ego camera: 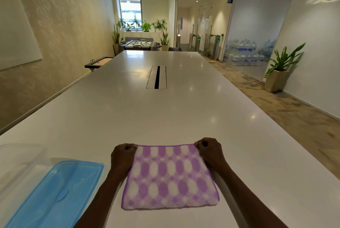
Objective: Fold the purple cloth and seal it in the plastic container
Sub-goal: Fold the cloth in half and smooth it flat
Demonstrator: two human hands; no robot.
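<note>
The purple and white patterned cloth [170, 177] lies folded over on the white table, its fold along the near edge. My left hand [123, 156] pinches its far left corner and my right hand [211, 151] pinches its far right corner, both fists closed on the fabric. A blue plastic lid [55, 194] lies flat at the near left. Beside it, at the far left edge of view, stands the clear plastic container [16, 161], only faintly visible.
The long white table [165, 113] stretches ahead, with a cable slot [157, 77] in its middle. A wall runs along the left; a carpeted walkway and a potted plant [279, 69] lie to the right.
</note>
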